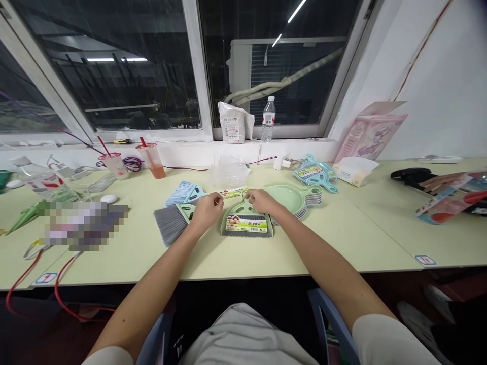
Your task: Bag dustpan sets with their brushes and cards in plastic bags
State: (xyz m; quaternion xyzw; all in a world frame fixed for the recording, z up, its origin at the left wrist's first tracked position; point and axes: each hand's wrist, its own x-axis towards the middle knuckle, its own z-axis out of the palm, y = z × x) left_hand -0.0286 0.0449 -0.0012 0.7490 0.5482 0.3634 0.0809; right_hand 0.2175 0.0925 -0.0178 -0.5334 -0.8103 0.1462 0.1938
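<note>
A green dustpan-and-brush set point(245, 207) with grey bristles and a printed label point(247, 223) lies in front of me. My right hand point(262, 201) is closed at its handle end, fingertips curled down; what they pinch is hidden. To the left of the set, my left hand point(207, 209) is closed with thumb and fingers together, and anything in them is too small to make out. Between the hands lie printed label cards point(233, 192). Beside my left hand are a grey-bristled brush point(171, 223) and a blue brush point(185, 193). Behind my right hand sits a stack of green dustpans point(291, 196).
Blue packaged dustpan sets point(315, 173) and a tissue pack point(355, 170) lie at the back right. Clear plastic bags point(228, 170), a drink cup point(151, 161) and a water bottle point(268, 120) stand further back. Another person's hand point(447, 181) is at the far right.
</note>
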